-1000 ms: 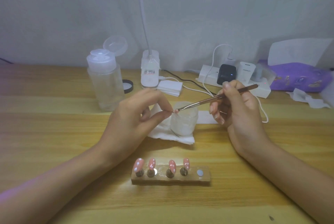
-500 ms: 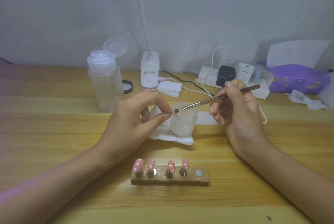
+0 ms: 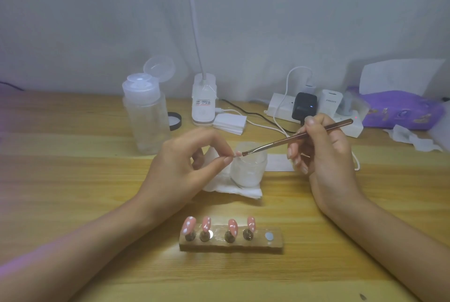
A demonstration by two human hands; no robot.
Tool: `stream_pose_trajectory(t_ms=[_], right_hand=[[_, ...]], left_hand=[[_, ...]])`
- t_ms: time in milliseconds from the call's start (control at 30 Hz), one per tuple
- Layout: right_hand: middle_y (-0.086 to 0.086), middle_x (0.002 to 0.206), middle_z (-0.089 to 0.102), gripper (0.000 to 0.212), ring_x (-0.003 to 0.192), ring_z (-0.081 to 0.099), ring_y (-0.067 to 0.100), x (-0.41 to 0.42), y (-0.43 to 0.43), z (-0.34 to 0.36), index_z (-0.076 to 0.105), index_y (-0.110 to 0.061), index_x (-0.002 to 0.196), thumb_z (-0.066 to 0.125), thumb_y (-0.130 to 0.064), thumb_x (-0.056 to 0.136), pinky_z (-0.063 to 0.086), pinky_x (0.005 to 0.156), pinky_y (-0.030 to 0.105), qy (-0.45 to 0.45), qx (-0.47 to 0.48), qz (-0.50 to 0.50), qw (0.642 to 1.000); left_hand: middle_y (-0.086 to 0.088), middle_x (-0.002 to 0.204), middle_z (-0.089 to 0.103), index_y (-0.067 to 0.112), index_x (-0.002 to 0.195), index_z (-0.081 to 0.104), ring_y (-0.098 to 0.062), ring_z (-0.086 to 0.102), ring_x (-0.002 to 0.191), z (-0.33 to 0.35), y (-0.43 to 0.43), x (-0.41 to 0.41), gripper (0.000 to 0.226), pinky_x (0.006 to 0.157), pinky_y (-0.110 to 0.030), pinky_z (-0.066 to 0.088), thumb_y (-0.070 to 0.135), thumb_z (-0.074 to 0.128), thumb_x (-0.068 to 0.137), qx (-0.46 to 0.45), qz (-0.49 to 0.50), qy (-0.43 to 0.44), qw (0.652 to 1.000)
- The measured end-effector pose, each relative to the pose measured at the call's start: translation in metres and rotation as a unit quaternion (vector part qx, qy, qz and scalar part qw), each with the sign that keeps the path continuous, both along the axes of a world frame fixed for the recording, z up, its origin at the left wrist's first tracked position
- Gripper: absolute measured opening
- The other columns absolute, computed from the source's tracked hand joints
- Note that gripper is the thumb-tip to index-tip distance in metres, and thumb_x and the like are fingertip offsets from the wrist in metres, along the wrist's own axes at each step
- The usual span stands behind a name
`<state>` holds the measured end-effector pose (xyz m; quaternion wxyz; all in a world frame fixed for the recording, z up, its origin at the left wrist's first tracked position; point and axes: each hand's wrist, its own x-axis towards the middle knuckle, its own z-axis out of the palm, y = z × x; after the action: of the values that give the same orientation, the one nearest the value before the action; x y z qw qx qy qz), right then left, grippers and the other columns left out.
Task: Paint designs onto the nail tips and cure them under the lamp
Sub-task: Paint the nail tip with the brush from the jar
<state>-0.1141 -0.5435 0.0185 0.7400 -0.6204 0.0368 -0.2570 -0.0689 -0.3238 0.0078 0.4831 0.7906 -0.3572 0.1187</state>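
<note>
1. Head view, hands: your left hand [image 3: 185, 170] pinches a small pink nail tip [image 3: 237, 154] between thumb and forefinger, above the frosted jar [image 3: 250, 170] that stands on a white tissue [image 3: 233, 191].
2. Your right hand [image 3: 326, 155] grips a rose-gold brush [image 3: 292, 137] like a pen. Its bristle end touches the held nail tip.
3. Nearest you on the desk [image 3: 73, 204], a wooden holder [image 3: 231, 244] carries four pink nail tips with white dots [image 3: 233, 226] on stands. Its fifth spot, at the right end, shows only a silver disc [image 3: 269, 236].
4. Behind stand a clear pump bottle [image 3: 146, 119] with its cap flipped open and a white lamp base [image 3: 204, 102]. The lamp base's red-and-white label is too blurred to read.
5. On the power strip [image 3: 280, 109], the white adapter [image 3: 330, 102] bears grey lettering, possibly "PISEN". The print on the purple packet [image 3: 401, 111] is illegible.
</note>
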Motion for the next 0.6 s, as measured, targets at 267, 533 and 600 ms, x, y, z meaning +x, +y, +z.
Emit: stream_pose_trajectory(t_ms=[267,533,600], right_hand=[[0.0,0.081,0.068,0.024,0.06,0.053,0.007,-0.003,-0.002,0.006,0.07,-0.029,0.093,0.048,-0.031,0.101,0.038,0.044,0.016,-0.079,0.02,0.026,0.996],[0.003,0.099,0.074,0.021,0.093,0.069,0.017,-0.018,0.022,0.025,0.063,-0.02,0.11,0.054,-0.004,0.1,0.056,0.059,0.026,-0.085,-0.282,0.102,0.95],[-0.001,0.101,0.072,0.024,0.095,0.066,0.018,-0.018,0.029,0.029,0.058,-0.02,0.106,0.065,-0.001,0.093,0.056,0.059,0.032,-0.072,-0.33,0.118,0.934]], left_hand=[[0.022,0.08,0.067,0.027,0.084,0.072,-0.006,0.041,0.052,0.004,0.002,0.003,0.004,0.051,-0.014,0.037,0.027,0.073,0.088,-0.08,-0.054,0.055,0.994],[-0.002,0.084,0.077,0.009,0.089,0.05,-0.018,0.075,0.089,0.012,0.004,0.002,0.021,0.061,-0.01,0.05,0.014,0.07,0.083,-0.234,-0.19,0.223,0.927],[-0.004,0.083,0.077,0.01,0.088,0.045,-0.011,0.075,0.079,0.014,0.004,0.002,0.023,0.055,-0.006,0.046,0.01,0.068,0.083,-0.246,-0.211,0.24,0.915]])
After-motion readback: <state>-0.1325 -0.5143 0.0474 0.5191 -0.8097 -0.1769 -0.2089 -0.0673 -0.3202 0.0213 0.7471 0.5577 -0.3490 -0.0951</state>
